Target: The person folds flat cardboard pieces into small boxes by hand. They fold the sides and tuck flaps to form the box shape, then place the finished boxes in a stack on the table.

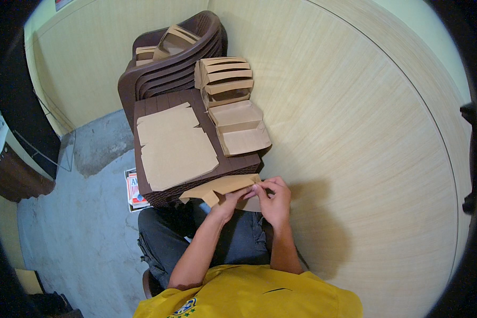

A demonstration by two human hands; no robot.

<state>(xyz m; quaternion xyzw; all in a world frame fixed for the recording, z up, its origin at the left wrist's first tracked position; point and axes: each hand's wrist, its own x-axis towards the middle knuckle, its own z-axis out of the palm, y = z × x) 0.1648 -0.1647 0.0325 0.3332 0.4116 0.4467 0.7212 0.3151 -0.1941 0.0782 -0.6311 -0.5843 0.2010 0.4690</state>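
A brown cardboard box blank (222,185), partly folded, is held above my lap at the table's near edge. My left hand (227,205) grips it from below near its middle, with part of the fingers behind the card. At the blank's right corner, my right hand (274,200) pinches a flap between thumb and fingers. Just beyond lies a stack of flat cardboard blanks (177,146) with notched edges. To its right rests an open folded cardboard box (239,127), and behind that stand several folded boxes (227,79) nested together.
The brown woven table (233,167) stands in front of me. Behind it, stacked brown plastic chairs (167,79) hold more cardboard boxes (177,40). A pale wood-panelled wall (355,132) runs close on my right. Printed papers (135,191) lie low beside the table's left side.
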